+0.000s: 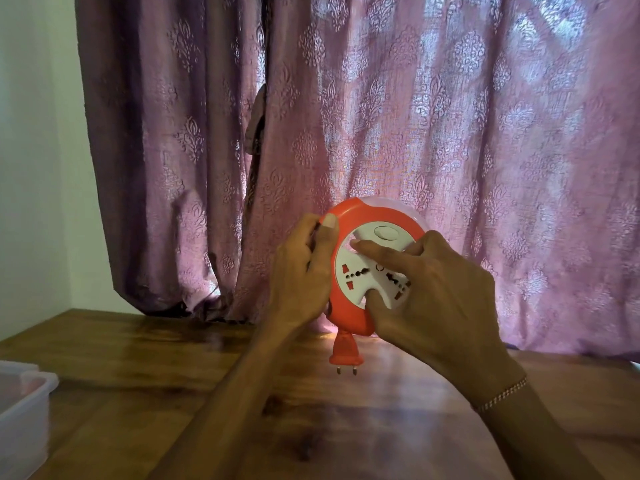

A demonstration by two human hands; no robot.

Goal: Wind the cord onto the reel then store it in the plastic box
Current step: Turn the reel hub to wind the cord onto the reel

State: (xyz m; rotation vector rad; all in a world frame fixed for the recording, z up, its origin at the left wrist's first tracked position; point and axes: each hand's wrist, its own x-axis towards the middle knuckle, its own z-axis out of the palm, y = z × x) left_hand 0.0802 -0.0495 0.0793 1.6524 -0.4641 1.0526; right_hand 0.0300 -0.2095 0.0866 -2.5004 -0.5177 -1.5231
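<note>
Reel [367, 261] sits upright in my grasp above the wooden table [138, 358] — left hand [301, 268] clamping its orange rim, right hand [440, 292] fingers pressed on the white face — plug [346, 355] dangling below.

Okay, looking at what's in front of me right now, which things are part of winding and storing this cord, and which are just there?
Part of the job:
- orange and white reel, held up by the left hand and right hand
- orange plug hanging below it
- plastic box at the table's left edge

Just there:
- wooden table
- purple curtain
- bracelet on the right wrist
</note>
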